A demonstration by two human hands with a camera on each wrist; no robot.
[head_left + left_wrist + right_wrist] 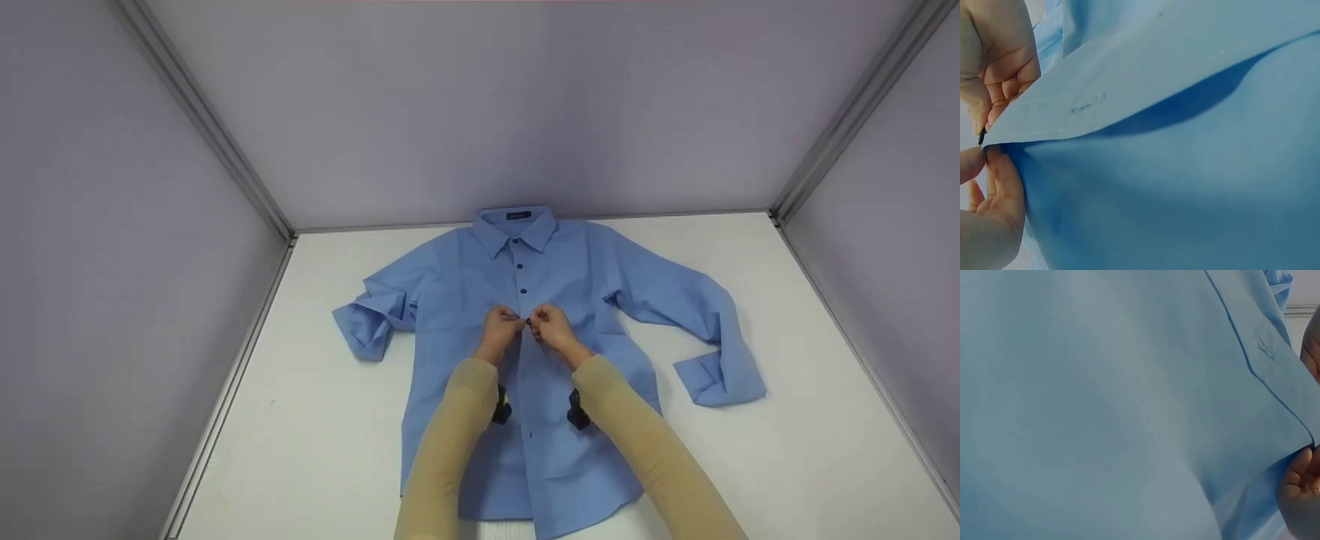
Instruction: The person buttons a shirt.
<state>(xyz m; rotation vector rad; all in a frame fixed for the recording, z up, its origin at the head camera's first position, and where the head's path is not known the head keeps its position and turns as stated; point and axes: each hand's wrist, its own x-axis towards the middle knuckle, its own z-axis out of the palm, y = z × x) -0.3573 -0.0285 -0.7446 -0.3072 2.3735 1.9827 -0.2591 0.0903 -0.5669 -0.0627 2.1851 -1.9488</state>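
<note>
A light blue long-sleeved shirt (465, 412) lies front up with its collar at the far side. Both hands meet over the middle of its front placket. My left hand (499, 330) pinches the placket edge, its thumb and fingers on either side of the cloth in the left wrist view. Facing it from the right, my right hand (553, 328) pinches a small dark button (981, 136) at that edge. Along the placket below the hands, a stitched buttonhole (1088, 104) shows. Dark buttons, such as one just above the hands (523, 291), run up to the collar.
The shirt lies on a white table (315, 420) with grey-white panels (525, 112) at the back and sides. Its left-side sleeve (367, 322) is bunched up; the right-side sleeve (720, 337) bends outward and folds back. Black wrist devices (577, 411) sit under both forearms.
</note>
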